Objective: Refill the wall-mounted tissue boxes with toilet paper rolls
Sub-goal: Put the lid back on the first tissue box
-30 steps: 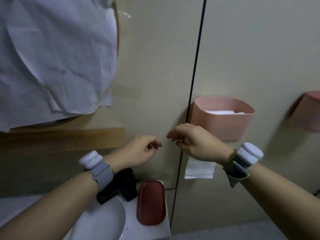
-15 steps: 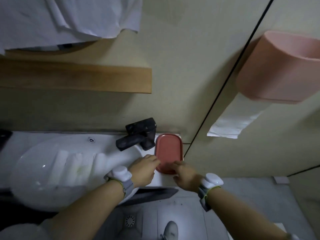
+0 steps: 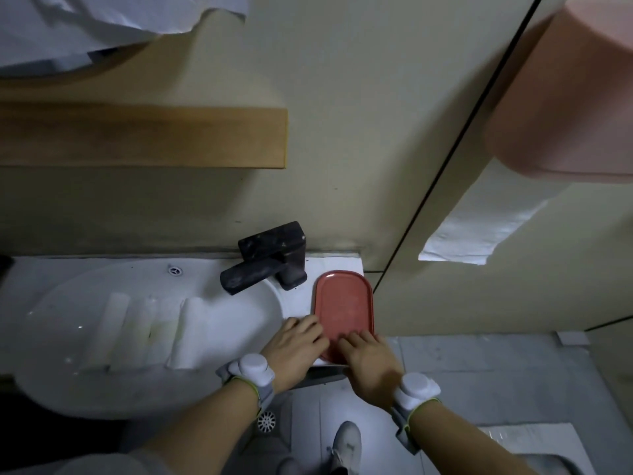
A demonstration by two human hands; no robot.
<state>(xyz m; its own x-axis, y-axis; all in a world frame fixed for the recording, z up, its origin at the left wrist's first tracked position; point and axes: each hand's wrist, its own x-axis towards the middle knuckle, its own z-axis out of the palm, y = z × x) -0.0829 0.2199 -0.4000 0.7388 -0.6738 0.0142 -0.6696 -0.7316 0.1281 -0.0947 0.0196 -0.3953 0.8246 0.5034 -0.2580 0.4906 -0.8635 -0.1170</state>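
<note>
A pink wall-mounted tissue box (image 3: 561, 97) hangs at the upper right, and a strip of white paper (image 3: 479, 228) trails out of its underside. Its red oval lid (image 3: 342, 303) lies flat on the sink's right rim beside the tap. My left hand (image 3: 294, 351) holds the lid's near left edge with bent fingers. My right hand (image 3: 370, 361) grips the near end, fingers on top and thumb hidden underneath. Several white toilet paper rolls (image 3: 144, 330) lie side by side in the basin.
A black faucet (image 3: 270, 258) stands just left of the lid on the white sink (image 3: 68, 389). A wooden shelf (image 3: 137, 135) juts from the wall above, under crumpled white paper (image 3: 85, 22). Below are grey floor tiles, a drain (image 3: 266, 421) and my shoe (image 3: 346, 447).
My view dropped from the wall box to the sink. Both hands came down from chest height to the red lid and now hold its near end.
</note>
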